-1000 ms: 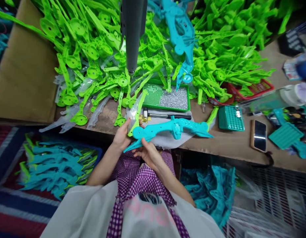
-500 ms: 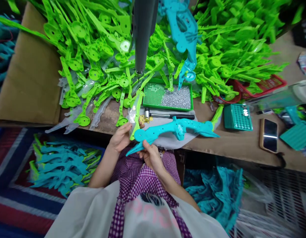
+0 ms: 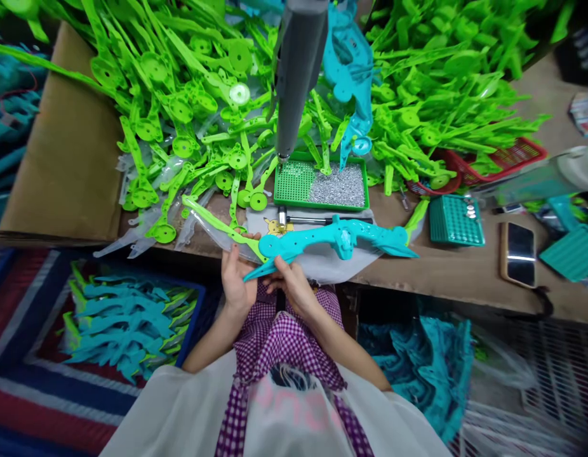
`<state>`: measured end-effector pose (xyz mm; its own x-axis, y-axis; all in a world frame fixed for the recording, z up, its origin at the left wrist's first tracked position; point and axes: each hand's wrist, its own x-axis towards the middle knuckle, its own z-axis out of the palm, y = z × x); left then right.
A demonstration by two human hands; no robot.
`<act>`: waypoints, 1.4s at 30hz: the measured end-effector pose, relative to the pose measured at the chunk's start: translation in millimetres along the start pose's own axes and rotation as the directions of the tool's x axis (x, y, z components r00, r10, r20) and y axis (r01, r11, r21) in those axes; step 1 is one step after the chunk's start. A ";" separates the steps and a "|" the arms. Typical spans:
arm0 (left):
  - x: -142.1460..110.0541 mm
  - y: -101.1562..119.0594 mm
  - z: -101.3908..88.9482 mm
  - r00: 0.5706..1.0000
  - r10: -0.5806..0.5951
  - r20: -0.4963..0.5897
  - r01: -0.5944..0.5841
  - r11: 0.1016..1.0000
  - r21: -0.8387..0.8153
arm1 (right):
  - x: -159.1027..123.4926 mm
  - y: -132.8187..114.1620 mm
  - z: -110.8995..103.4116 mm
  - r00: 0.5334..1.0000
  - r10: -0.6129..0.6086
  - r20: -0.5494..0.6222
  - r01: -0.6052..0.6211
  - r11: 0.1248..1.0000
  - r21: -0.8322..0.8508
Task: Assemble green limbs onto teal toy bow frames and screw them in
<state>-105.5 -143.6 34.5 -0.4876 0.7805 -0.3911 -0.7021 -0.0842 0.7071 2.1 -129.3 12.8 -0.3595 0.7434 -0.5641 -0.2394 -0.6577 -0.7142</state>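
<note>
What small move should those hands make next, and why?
I'd guess the left hand should steady the green strip at the round end of the blue piece: the two pieces appear to meet there, the right hand pinches the blue piece nearby, and the left is at the green strip.

From my end I can see a plain brown bench top (image 3: pixel 446 273), and it's pretty loaded. The back is mostly buried under a messy heap of lime-green plastic parts (image 3: pixel 180 111). In front of that sits a shallow green perforated plastic tray (image 3: pixel 277 204), with a thin white sheet with a yellow cartoon print (image 3: pixel 339 271) nearer the front edge. Over on the right I've got a teal plastic lattice basket (image 3: pixel 456 225) and a tan-cased black-screened phone (image 3: pixel 520 251).
</note>
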 end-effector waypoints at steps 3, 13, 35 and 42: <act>6.0 -1.3 2.3 0.999 0.004 -0.048 -0.003 1.000 0.029 | 1.7 -2.5 0.9 1.000 -0.019 -0.008 0.018 0.999 -0.026; 26.0 16.0 -4.7 0.990 0.075 0.120 -0.096 0.979 0.181 | 4.1 -10.7 5.4 0.998 -0.035 0.048 0.036 0.999 -0.032; 69.9 10.6 -46.4 0.951 0.270 0.152 -0.300 0.682 0.667 | -19.0 -41.6 -58.6 0.686 -0.627 0.370 0.532 0.085 -0.843; 54.5 38.8 -85.6 0.898 0.201 0.392 -0.435 0.267 0.860 | 30.4 -56.8 -89.0 0.543 -0.619 0.568 0.298 -0.491 -0.819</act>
<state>-203.8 -157.3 -9.9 -0.3754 0.9266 0.0219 0.4706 0.1702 0.8658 85.1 -58.6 -0.7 -0.5592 0.7414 0.3708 0.7492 0.6435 -0.1568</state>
